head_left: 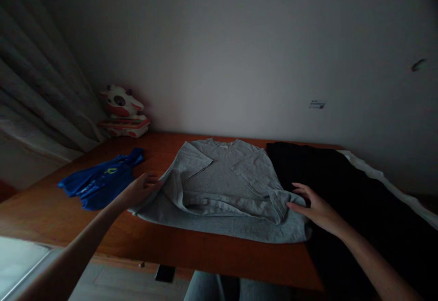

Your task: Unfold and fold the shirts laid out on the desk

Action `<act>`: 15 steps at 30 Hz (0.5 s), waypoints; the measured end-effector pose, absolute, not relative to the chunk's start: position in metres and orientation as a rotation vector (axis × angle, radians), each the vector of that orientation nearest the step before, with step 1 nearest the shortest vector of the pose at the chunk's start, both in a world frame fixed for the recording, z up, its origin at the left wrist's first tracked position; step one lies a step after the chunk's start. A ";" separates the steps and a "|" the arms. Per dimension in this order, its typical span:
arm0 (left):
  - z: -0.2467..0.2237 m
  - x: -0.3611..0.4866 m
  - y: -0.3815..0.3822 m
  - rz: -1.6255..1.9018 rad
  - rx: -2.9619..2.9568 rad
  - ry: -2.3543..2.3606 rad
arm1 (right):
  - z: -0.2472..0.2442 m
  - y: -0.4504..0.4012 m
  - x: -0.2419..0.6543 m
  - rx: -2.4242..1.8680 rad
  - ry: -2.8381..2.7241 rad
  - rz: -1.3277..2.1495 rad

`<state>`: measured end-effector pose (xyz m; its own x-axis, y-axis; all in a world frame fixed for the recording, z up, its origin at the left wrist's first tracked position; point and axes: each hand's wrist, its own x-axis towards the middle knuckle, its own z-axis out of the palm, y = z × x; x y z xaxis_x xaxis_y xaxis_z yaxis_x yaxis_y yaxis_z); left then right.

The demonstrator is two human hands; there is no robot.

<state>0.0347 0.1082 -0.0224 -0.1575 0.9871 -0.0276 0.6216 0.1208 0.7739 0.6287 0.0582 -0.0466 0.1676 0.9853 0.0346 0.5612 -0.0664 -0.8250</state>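
A grey T-shirt [219,173] lies on the wooden table, its neckline toward the wall and both sleeves laid inward. Its lower part is turned up, with the hem rumpled in a loose band across the middle. My left hand [142,189] rests at the shirt's left edge, fingers stretched out and touching the cloth. At the right edge is my right hand [315,207], thumb and fingers apart against the fabric. Neither hand visibly grips the shirt, though some fingertips are hard to make out in the dim light.
A crumpled blue garment [106,177] lies on the table [205,253] at the left. Black cloth [349,200] with a white strip covers the right side. A cow-shaped toy [123,111] stands in the back corner beside a curtain [41,81]. The wall [239,54] borders the far edge.
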 end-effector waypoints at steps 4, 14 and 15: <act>-0.023 0.038 0.127 0.650 1.698 1.929 | -0.036 0.074 0.615 -1.792 -1.675 0.732; 0.000 0.033 0.113 1.296 1.160 1.678 | -0.041 0.077 0.630 -1.602 -1.118 0.840; 0.001 0.035 0.115 1.332 1.103 1.705 | -0.044 0.080 0.632 -1.580 -1.072 0.803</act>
